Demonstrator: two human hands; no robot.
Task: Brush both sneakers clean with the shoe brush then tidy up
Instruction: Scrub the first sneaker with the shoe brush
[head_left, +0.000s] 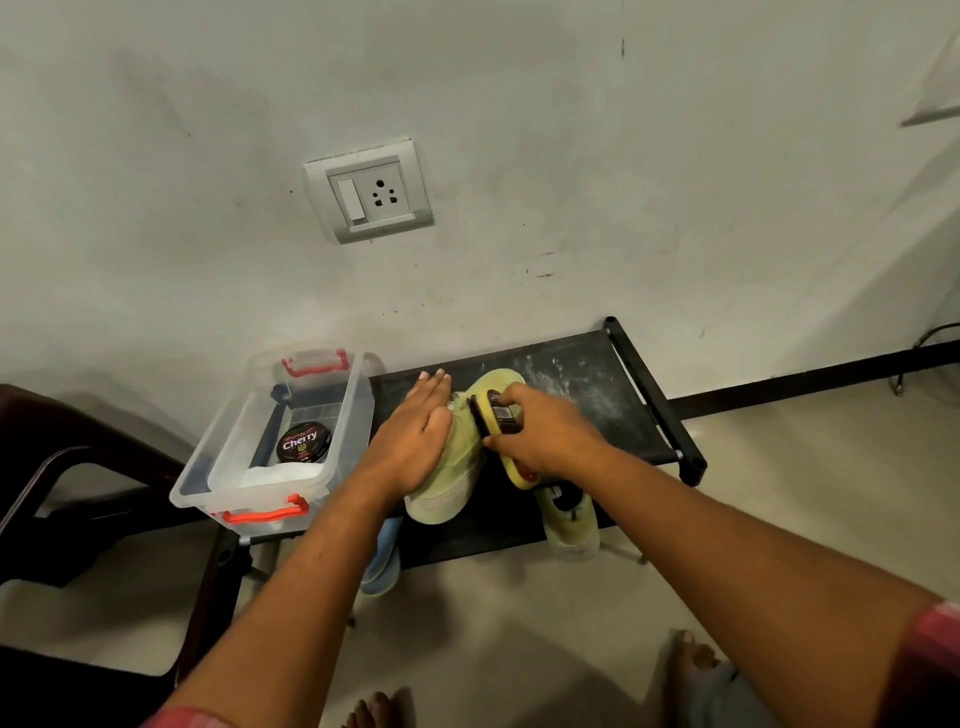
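A pale yellow-green sneaker (445, 488) lies on the black rack top (582, 374), toe towards the wall. My left hand (415, 436) rests flat on its left side, fingers straight. My right hand (540, 434) grips a dark shoe brush (496, 415) and holds it against the sneaker's upper. A yellow and red piece (522, 475) shows under my right wrist. The second pale sneaker (571, 525) sits lower at the rack's front right, partly hidden by my right arm.
A clear plastic box (228, 467) with red handles stands at the rack's left end, holding a round polish tin (304, 442) and a white cloth. A dark chair (78, 467) is at the left. A blue shoe (382, 561) sits below the rack. My bare feet are on the floor.
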